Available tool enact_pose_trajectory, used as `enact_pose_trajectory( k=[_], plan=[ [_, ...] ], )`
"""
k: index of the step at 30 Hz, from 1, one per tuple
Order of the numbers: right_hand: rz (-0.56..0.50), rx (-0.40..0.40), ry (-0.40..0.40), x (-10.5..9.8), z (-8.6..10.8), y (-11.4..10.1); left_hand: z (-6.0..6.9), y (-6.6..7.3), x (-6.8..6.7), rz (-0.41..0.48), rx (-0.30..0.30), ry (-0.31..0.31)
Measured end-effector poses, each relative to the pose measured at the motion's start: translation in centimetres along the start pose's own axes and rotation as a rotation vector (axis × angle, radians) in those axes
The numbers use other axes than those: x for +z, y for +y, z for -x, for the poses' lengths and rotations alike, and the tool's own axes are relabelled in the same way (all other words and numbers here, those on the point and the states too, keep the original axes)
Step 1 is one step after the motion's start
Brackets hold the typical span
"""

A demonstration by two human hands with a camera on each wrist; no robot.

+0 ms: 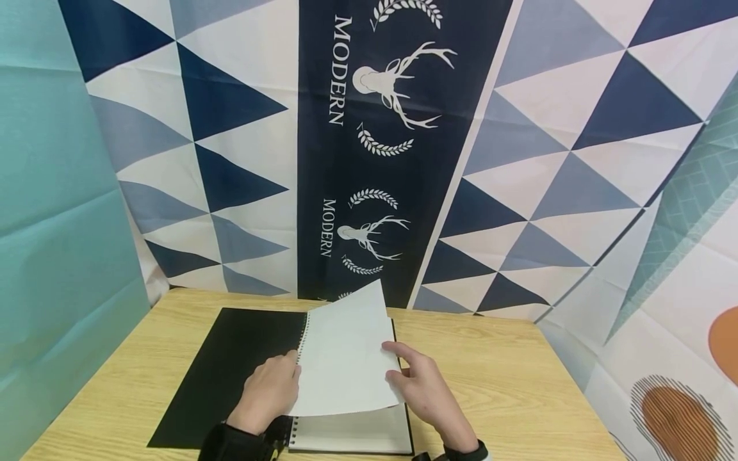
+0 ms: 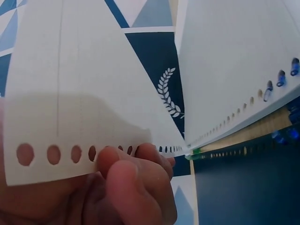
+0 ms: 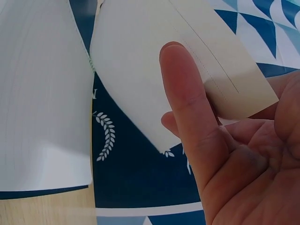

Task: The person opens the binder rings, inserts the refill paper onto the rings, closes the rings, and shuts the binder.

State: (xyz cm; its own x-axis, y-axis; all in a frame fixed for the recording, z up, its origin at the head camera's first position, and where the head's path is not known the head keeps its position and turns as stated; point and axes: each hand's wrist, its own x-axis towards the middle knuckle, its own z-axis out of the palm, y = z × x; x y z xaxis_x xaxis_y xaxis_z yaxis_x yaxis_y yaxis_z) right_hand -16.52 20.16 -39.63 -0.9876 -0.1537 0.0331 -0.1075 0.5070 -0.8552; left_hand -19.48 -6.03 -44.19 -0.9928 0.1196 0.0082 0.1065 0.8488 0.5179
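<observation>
A ring-bound notebook lies open, its black cover [image 1: 242, 358] folded out to the left. Above its white pages [image 1: 352, 436] a loose-edged sheet of paper [image 1: 346, 358] is lifted and tilted. My left hand [image 1: 271, 387] is at the binding side; in the left wrist view its fingers [image 2: 136, 183] pinch the sheet's edge beside a row of punched holes [image 2: 54, 154]. Those nearer holes are off the rings [image 2: 281, 78]; the far end meets the binding. My right hand [image 1: 423, 387] holds the sheet's right edge between thumb and fingers, one finger [image 3: 183, 89] lying along its face.
The notebook rests on a light wooden table [image 1: 490, 384]. A patterned cloth [image 1: 369, 128] with triangles and deer heads hangs behind the table. Plain teal cloth [image 1: 63, 243] hangs at the left, and another printed cloth [image 1: 669, 333] at the right.
</observation>
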Motion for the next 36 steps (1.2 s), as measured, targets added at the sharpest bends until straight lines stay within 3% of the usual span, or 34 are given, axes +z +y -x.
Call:
enact_pose_trajectory(
  k=[8,21,36],
  plan=[
    [0.007,0.005,-0.005,0.0,-0.11,0.11,-0.33,-0.19,0.63,0.003,-0.02,-0.036],
    [0.032,0.005,-0.003,-0.28,0.26,-0.28,0.04,0.23,0.12,0.001,-0.024,-0.05],
    [0.06,0.038,-0.008,-0.44,0.05,0.04,-0.07,0.22,0.49,-0.015,-0.017,-0.048]
  ],
)
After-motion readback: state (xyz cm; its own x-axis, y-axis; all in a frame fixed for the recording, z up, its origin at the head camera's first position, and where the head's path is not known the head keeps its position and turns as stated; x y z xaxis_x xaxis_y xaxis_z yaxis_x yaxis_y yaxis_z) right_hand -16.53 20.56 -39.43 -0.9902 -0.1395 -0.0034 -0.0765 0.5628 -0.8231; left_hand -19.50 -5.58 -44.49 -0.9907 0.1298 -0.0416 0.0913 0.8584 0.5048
